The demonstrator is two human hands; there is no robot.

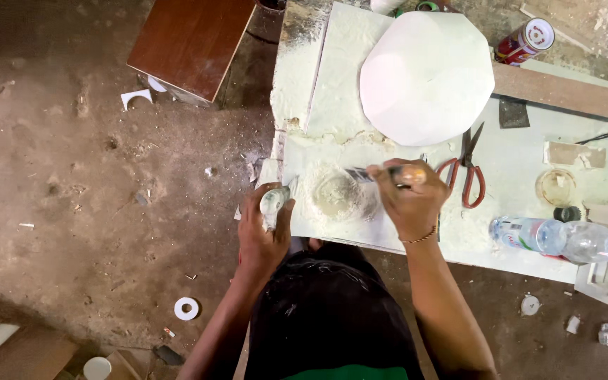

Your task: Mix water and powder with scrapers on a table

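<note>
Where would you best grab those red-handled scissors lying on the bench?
Probably by the red loops of the scissors, coming from the near edge of the workbench. The handles point toward the person while the blades point away at the white dome, beside the right hand.

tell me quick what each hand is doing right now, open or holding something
Left hand: closed around a small pale dusty tool at the bench edge.
Right hand: closed on a thin metal-bladed knife over the white powder mound.

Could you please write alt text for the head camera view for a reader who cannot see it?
Seen from above, a person's right hand works a small tool in a mound of pale powder on a dusty white bench, while the left hand grips a small pale object at its edge. Red-handled scissors and a plastic bottle lie nearby.
</note>
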